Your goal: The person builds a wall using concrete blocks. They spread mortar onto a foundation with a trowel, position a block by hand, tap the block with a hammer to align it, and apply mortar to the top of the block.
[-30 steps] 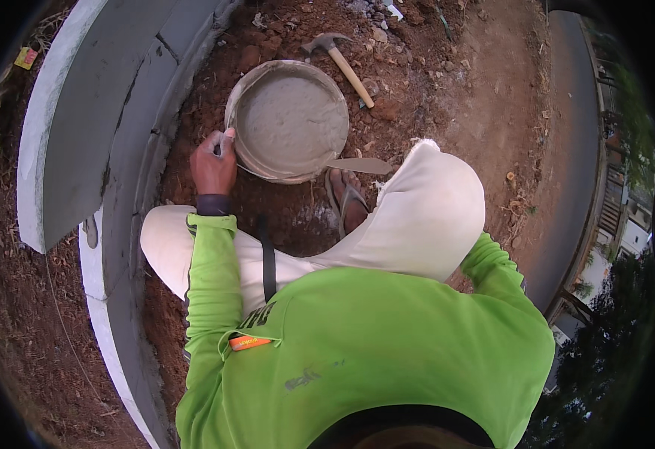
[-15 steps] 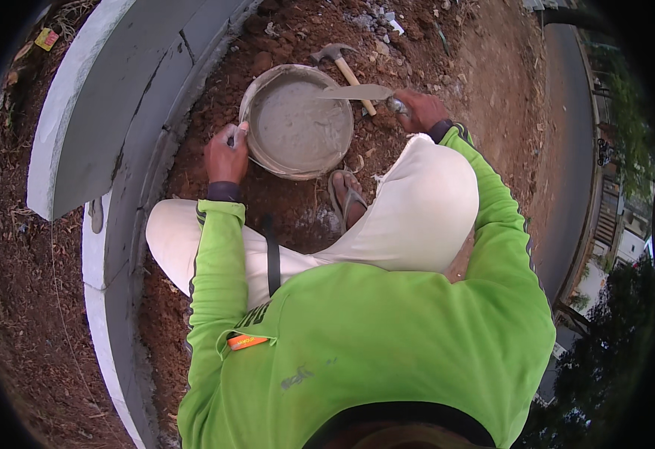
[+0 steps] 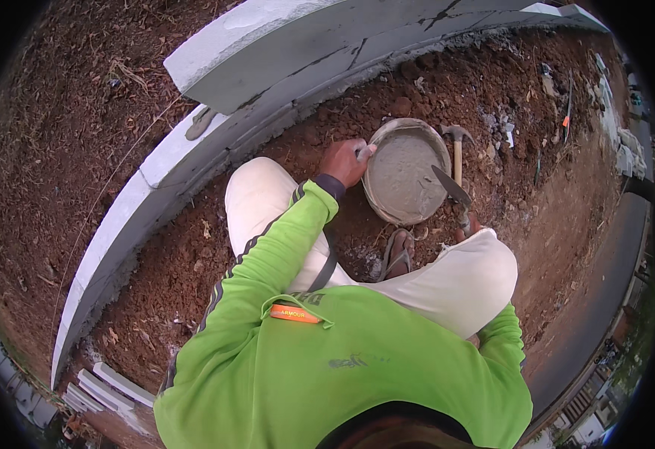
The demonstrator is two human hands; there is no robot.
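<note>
A round bucket (image 3: 368, 189) of wet grey mortar (image 3: 406, 173) stands on the soil in front of me. My left hand (image 3: 345, 162) is closed on its left rim, thumb uppermost. On the other side, my right hand (image 3: 470, 227) grips a trowel (image 3: 452, 185) by the handle, partly hidden behind my raised knee. The trowel's blade slants up and left, its tip over the bucket's right edge. Just beyond the blade a claw hammer (image 3: 458, 153) with a wooden handle lies on the ground beside the bucket.
A low wall of pale blocks (image 3: 267, 86) curves along the left and far side, with a mortar smear (image 3: 200, 123) on its lower top. My sandalled foot (image 3: 397, 255) is close below the bucket. Light slabs (image 3: 110, 391) lie at lower left; a road (image 3: 601, 322) runs at right.
The view has swung left, so the bucket and wall appear turned and farther right. The trowel has gone from level over the bucket to slanting, its handle drawn toward my knee. The left hand stays on the rim.
</note>
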